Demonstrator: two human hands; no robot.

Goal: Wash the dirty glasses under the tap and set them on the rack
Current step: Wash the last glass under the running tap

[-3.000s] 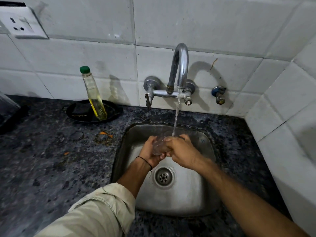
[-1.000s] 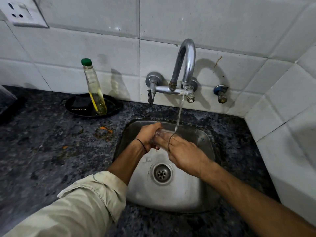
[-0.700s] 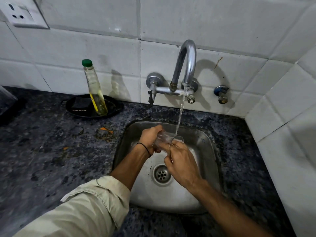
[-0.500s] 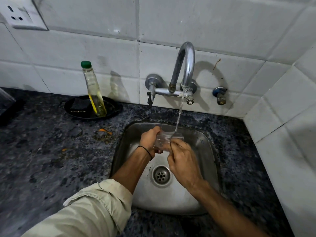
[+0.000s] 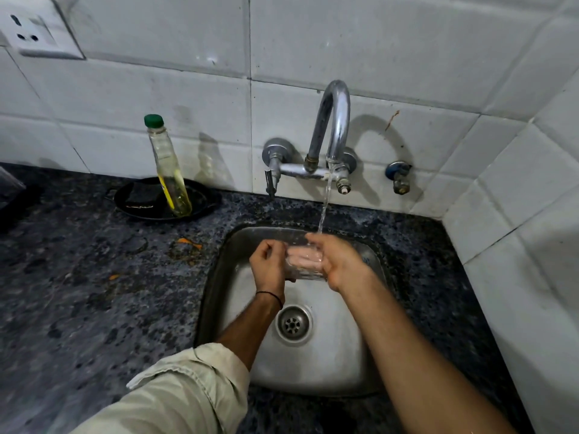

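A clear drinking glass (image 5: 302, 272) lies on its side between my hands, over the steel sink (image 5: 369, 355). My left hand (image 5: 269, 266) grips its base end with curled fingers. My right hand (image 5: 336, 261) covers the open end, and its fingers show through the wall from inside the glass. Water streams from the chrome tap (image 5: 333, 120) and lands on my right hand at the top of the glass. No rack is in view.
A slim bottle of yellow liquid with a green cap (image 5: 167, 170) stands on a black dish (image 5: 138, 202) at the back left of the dark speckled counter (image 5: 78, 292). White tiled walls close the back and right. A drain (image 5: 293, 324) sits below my hands.
Over the last second the glass has turned between my hands under the stream, and my right hand's fingers now reach inside it. Both hands stay over the sink.
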